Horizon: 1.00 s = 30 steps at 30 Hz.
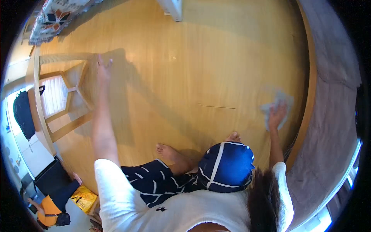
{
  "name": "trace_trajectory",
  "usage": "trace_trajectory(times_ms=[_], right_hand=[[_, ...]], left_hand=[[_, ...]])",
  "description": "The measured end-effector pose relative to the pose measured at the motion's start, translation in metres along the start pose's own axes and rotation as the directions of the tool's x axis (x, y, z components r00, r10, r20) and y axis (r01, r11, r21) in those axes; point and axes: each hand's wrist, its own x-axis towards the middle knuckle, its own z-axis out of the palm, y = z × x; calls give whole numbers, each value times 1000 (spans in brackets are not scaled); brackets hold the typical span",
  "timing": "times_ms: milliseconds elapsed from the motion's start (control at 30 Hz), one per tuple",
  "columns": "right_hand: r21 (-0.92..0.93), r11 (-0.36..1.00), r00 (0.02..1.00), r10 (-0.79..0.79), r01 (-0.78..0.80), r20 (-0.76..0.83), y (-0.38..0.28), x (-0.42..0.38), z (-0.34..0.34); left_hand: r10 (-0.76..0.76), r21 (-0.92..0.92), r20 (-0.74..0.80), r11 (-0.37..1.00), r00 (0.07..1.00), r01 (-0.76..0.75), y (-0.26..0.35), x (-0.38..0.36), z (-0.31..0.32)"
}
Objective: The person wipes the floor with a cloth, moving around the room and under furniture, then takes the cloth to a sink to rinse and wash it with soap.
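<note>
My right hand point(278, 114) presses a light grey cloth point(286, 101) against the wood-coloured floor point(174, 77), on the right. Hand and cloth are slightly blurred. My left arm reaches forward, and my left hand point(103, 69) is at the corner of a wooden frame point(63, 58) with angular cut-outs. Its thumb stands apart from the fingers, which seem to hold the frame's edge; the grip is partly hidden. Below, my bare feet point(170, 152) are on the floor, beside a knee in dark blue, white-lined cloth point(226, 166).
Along the right runs a brown-grey padded piece of furniture point(332, 127) with a wooden base edge point(312, 77). A white leg point(172, 8) stands at the top, patterned fabric point(56, 19) at upper left. Another person in orange point(49, 210) is at lower left, near a yellow bag point(84, 198).
</note>
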Motion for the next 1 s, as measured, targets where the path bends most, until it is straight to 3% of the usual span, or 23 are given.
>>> trace_trajectory(times_ms=[67,133,200,267,367,467,567,700,800,1000], right_hand=[[-164,918,933,355,-361,-66,-6,11,11],[-353,680,758,631,-642,-163,-37,10,52],[-216,930,934,235,-296,-268,-103,-5,84],[-81,989,991,114,-120,-72,-219,-5,84],[37,992,981,-123,119,150,-368,32,80],[98,943,909,-333,318,252,-471,81,93],[87,905,889,-425,417,168,-532,143,117],[158,892,887,-444,424,126,-581,236,141],[66,881,878,-472,468,81,-599,298,169],[-77,978,972,-203,195,-118,-641,462,225]], left_hand=[[-140,123,-85,981,986,150,-44,-26,25],[-275,109,-153,950,949,293,-59,-26,38],[-348,77,-272,921,897,381,-57,-21,65],[-346,57,-447,909,825,412,-55,1,94],[-383,-51,-485,910,786,412,-17,35,88],[-473,106,-371,833,799,543,1,54,88],[-432,163,-373,841,821,516,-2,52,86],[-453,113,-332,852,827,512,-4,59,87],[-486,150,-270,831,831,535,0,57,84],[-517,109,-188,834,835,541,2,62,86]])
